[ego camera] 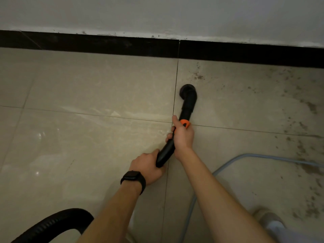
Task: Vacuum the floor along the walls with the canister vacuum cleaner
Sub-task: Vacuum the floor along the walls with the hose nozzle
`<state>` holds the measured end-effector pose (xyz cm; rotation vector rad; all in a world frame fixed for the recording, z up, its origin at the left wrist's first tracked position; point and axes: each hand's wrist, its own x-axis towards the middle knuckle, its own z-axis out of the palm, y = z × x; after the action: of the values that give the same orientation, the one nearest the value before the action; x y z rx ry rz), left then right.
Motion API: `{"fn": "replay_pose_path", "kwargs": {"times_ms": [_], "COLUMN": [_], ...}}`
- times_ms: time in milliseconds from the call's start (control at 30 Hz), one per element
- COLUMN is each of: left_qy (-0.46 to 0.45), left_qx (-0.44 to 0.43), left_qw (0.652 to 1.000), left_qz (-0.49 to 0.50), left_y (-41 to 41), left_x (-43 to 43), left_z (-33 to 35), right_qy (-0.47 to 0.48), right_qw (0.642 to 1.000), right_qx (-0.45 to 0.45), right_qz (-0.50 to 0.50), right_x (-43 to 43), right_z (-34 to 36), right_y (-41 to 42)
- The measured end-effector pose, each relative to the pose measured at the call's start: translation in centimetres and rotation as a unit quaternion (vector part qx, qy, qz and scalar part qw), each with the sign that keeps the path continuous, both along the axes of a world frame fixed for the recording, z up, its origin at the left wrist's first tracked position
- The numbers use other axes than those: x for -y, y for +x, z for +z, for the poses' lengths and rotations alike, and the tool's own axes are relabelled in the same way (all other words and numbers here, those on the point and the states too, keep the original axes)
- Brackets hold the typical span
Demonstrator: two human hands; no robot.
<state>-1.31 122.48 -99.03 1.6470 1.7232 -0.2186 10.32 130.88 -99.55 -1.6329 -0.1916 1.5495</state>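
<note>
A curved black vacuum wand [177, 135] with an orange band is gripped at frame centre by the right hand [183, 135], closed around it, and the left hand [149, 166], closed on its lower end. Its round black nozzle [187, 92] is pressed to the dusty tiled floor [87, 95], near the dark baseboard [105, 44].

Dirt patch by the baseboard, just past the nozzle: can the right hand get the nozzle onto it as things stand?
Probably yes. The right hand grips the wand, and the nozzle sits just short of the dirt patch. Only bare tile lies between them, and the baseboard is beyond the dirt.

Both arms fwd; left hand [149, 165], right hand [183, 135] fisted.
</note>
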Motion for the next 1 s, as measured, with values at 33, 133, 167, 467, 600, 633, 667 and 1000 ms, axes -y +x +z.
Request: {"fn": "replay_pose_path", "kwargs": {"times_ms": [33,133,167,467,600,633,667,1000], "left_qy": [-0.003,-0.014,-0.016,-0.027,-0.018,-0.015,-0.012,-0.016], "left_qx": [-0.003,0.001,0.001,0.023,0.043,0.048,0.05,0.0], "left_qw": [1.0,0.999,0.999,0.995,0.992,0.991,0.991,0.995], "left_qz": [0.01,0.032,0.03,-0.094,-0.12,-0.124,-0.126,-0.094], "left_y": [-0.7,-1.7,-1.6,3.9,7.5,8.1,8.6,1.7], "left_x": [0.2,0.5,0.5,-1.0,-2.3,-2.7,-3.1,-1.8], "left_z": [-0.1,0.0,0.0,0.5,0.7,0.8,0.9,1.4], "right_qy": [0.0,0.0,-0.001,-0.015,-0.017,-0.016,-0.015,-0.017], "right_qw": [1.0,1.0,1.0,0.995,0.991,0.991,0.99,0.995], "right_qx": [-0.001,-0.004,-0.001,0.035,0.042,0.042,0.041,0.015], "right_qz": [0.01,0.026,0.028,-0.091,-0.125,-0.13,-0.133,-0.096], "right_x": [0.1,0.2,0.3,1.8,1.2,0.8,0.5,1.6], "right_z": [-0.1,-0.1,-0.1,0.3,1.2,1.4,1.6,1.3], "right_y": [-0.8,-2.1,-2.0,5.4,9.2,9.8,10.3,3.7]}}
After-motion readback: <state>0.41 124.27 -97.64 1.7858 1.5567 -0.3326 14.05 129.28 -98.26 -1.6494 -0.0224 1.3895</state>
